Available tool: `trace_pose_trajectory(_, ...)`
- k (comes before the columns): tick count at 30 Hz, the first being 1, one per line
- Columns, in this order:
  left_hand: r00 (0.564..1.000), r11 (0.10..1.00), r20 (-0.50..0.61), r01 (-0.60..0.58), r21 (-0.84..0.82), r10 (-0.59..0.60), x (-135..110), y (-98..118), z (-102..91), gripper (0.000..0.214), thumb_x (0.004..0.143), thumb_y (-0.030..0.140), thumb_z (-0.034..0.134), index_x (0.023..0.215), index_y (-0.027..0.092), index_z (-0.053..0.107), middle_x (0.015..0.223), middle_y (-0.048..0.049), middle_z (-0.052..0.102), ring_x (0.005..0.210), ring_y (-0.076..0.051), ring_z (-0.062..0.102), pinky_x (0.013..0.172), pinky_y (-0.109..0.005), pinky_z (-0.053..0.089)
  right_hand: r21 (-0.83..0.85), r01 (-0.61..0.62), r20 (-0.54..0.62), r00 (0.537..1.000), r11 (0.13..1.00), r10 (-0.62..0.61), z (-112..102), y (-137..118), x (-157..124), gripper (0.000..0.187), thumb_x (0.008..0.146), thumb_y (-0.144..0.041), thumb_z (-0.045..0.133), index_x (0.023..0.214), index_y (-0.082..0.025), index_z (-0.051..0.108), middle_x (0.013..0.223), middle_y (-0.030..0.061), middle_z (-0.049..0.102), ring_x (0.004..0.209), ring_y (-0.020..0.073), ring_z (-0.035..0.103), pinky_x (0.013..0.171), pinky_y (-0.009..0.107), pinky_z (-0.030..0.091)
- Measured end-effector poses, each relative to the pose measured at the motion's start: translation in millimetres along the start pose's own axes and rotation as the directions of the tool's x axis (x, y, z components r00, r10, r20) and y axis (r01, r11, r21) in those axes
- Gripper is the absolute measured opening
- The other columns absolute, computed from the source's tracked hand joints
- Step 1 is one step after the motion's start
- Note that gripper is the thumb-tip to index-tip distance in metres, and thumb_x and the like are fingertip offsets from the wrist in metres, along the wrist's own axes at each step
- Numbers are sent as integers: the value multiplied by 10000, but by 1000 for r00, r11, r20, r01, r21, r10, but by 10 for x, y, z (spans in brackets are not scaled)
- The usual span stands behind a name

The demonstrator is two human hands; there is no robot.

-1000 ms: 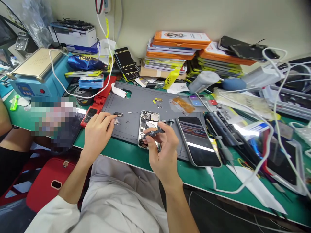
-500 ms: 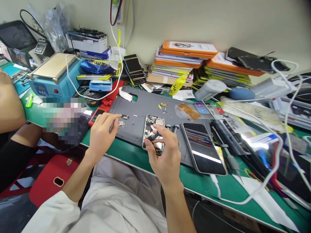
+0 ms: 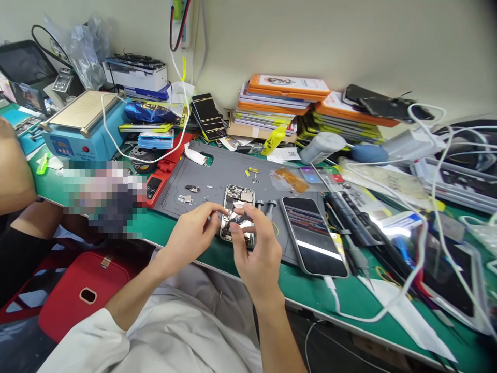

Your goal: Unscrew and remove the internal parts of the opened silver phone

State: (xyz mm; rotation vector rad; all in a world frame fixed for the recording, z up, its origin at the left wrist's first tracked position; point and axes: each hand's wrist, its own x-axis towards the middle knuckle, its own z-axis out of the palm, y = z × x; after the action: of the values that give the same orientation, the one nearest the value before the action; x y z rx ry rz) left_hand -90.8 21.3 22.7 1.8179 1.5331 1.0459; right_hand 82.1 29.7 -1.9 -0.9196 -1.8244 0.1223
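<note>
An opened phone body [image 3: 237, 202] with bare circuitry lies on a grey work mat [image 3: 217, 171]. My right hand [image 3: 256, 251] is closed round a dark screwdriver [image 3: 239, 219] whose tip points into the phone. My left hand [image 3: 194, 233] sits just left of the phone, thumb and forefinger pinched together at its left edge; whether they grip anything is too small to make out. Small loose parts [image 3: 187, 194] lie on the mat to the left.
A detached phone screen [image 3: 314, 235] lies right of the mat, with dark tools [image 3: 349, 220] beside it. Stacked orange and white boxes [image 3: 287, 98] line the wall. A blue heating machine [image 3: 77, 127] stands at far left. White cables [image 3: 423, 233] cross the right side. Another person's arm [image 3: 15, 171] is at left.
My left hand left the small parts on the mat's left side and moved right to the phone's edge. My right hand stayed over the phone with the screwdriver.
</note>
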Motion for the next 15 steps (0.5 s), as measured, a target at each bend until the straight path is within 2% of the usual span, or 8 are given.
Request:
trace_pose_trajectory(4,999,992,-4,46,-116,-47,2,-47,-50,206,1134,280,533,1200,261,727,907,24,784,728,-148,684,706,-272,516,-17,30,-8,1000,999,-30,-8,-6,19,667,1080,-80,590,1683,-324,447,1315,108,814,1118,227,812,866,351,710)
trace_pose_trajectory(8,998,986,17,66,-151,-64,-2,-42,-50,209,1134,294,540,1178,258,741,895,25,781,751,-149,697,730,-272,520,-63,47,-16,999,997,-48,-16,-10,41,647,1072,-151,674,1663,-314,466,1236,96,826,1025,231,812,765,323,688)
trace_pose_trajectory(11,998,986,4,63,-157,-63,-11,-24,-46,209,1126,287,543,1165,249,744,910,13,791,773,-157,711,735,-276,525,-70,56,21,998,996,-55,-20,-24,57,605,1103,-99,518,1665,-313,457,1259,96,826,1066,227,816,851,357,698)
trace_pose_trajectory(15,998,984,-5,55,-170,-57,-30,-19,-42,211,1126,282,539,1172,250,742,912,7,798,780,-165,719,738,-284,535,-86,79,13,997,993,-79,-9,-31,50,605,1090,-140,606,1654,-310,469,1279,105,822,1099,239,817,896,378,707)
